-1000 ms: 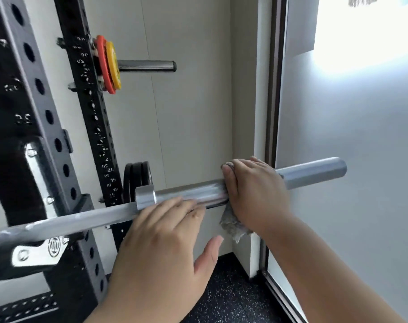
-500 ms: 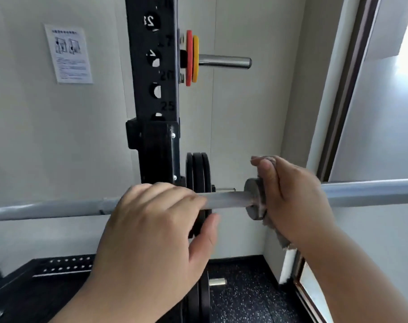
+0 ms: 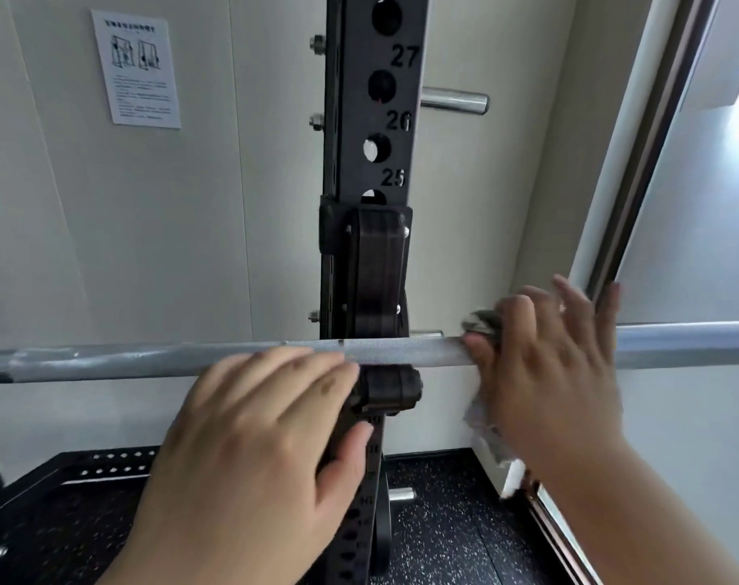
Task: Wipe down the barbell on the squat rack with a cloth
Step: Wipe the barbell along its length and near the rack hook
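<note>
A silver barbell point(image 3: 156, 360) runs level across the view, resting on the black squat rack upright point(image 3: 374, 171) with numbered holes. My right hand point(image 3: 553, 373) wraps over the bar right of the upright, pressing a grey cloth point(image 3: 482, 325) around it; the cloth's loose end hangs below the bar. Its fingers are blurred and partly lifted. My left hand point(image 3: 258, 441) lies flat over the bar just left of the upright, fingers on top, thumb below and apart. The bar behind both hands is hidden.
A steel plate peg point(image 3: 454, 101) sticks out right of the upright. A paper notice point(image 3: 137, 69) hangs on the wall. The rack base point(image 3: 76, 479) and speckled floor point(image 3: 444, 538) lie below. A metal-framed glass door point(image 3: 638, 183) stands close on the right.
The view has swung left and closer to the upright. My right hand with the cloth has slid along the bar from the sleeve onto the knurled shaft; my left hand stays on the bar.
</note>
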Available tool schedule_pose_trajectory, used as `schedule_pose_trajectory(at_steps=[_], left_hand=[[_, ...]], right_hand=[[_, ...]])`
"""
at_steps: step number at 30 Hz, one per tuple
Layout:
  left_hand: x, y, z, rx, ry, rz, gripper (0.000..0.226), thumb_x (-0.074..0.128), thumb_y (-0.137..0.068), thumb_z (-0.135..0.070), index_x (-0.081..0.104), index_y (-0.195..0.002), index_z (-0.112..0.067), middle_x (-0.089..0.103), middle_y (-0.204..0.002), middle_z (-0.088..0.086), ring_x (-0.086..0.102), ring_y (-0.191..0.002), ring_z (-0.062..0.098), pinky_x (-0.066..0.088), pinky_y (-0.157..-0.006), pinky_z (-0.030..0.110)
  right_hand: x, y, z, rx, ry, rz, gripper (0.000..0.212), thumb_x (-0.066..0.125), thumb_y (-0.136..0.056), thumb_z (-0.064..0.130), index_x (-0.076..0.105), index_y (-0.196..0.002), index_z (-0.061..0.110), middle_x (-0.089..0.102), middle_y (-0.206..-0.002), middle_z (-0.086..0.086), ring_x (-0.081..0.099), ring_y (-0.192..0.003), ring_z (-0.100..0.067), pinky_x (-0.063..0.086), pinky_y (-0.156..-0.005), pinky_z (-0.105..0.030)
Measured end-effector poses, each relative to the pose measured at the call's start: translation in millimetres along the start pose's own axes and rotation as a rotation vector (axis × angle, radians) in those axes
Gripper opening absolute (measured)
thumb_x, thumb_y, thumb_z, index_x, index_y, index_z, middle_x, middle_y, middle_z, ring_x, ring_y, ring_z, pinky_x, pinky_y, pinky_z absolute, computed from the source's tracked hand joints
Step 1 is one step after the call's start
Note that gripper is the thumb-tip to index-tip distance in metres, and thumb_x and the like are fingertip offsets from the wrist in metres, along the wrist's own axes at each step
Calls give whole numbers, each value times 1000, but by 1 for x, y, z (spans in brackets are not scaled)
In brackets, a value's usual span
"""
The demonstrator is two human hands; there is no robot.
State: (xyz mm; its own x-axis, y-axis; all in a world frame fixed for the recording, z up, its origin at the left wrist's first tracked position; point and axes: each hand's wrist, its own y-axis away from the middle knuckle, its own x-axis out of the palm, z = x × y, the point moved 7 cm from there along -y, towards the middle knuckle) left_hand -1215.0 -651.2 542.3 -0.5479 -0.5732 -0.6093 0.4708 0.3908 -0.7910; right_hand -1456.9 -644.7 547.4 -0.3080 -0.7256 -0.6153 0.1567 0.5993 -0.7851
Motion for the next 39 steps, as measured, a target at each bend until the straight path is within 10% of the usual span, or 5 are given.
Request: schedule_pose_trajectory(at_steps=[10,14,23,30,39], left_hand=[[-4,19,31,-98,11,-67,42,59,-92,-43,78,-114,-14,76,-118,-3,70,-111,25,48,-95,47],[-5,23,44,-86,19,-55,44,60,-91,-45,77,-117,-14,74,-123,-3,68,-116,25,45,-100,47],[-12,31,72,-130,-34,35,62,51,-92,-56,69,-133,-13,68,-137,-2,56,-137,28,31,-112,55],[-9,38,89,-123,-31,93,66,47,-92,-58,70,-132,-11,67,-140,0,54,-141,27,31,-114,57],[-3,33,90,-106,8,57,64,49,-90,-58,72,-127,-11,70,-136,3,56,-139,28,37,-110,61]], right_hand=[[-12,-12,68,-35,-695,230,52,34,-106,53,68,-85,19,65,-68,11,61,-62,-6,49,-61,-33],[-11,4,60,30,-1011,376,51,23,-107,61,67,-127,47,67,-120,37,53,-124,17,40,-114,-26],[-16,10,26,-141,-264,116,42,41,-105,37,72,-129,23,65,-141,4,47,-145,-31,34,-119,-62],[-20,-20,60,-47,-377,234,22,61,-100,28,80,-97,38,66,-80,16,61,-74,-1,39,-69,-5],[-35,-27,102,-86,-437,643,38,44,-94,66,77,-101,48,64,-93,20,64,-82,0,52,-75,-22]])
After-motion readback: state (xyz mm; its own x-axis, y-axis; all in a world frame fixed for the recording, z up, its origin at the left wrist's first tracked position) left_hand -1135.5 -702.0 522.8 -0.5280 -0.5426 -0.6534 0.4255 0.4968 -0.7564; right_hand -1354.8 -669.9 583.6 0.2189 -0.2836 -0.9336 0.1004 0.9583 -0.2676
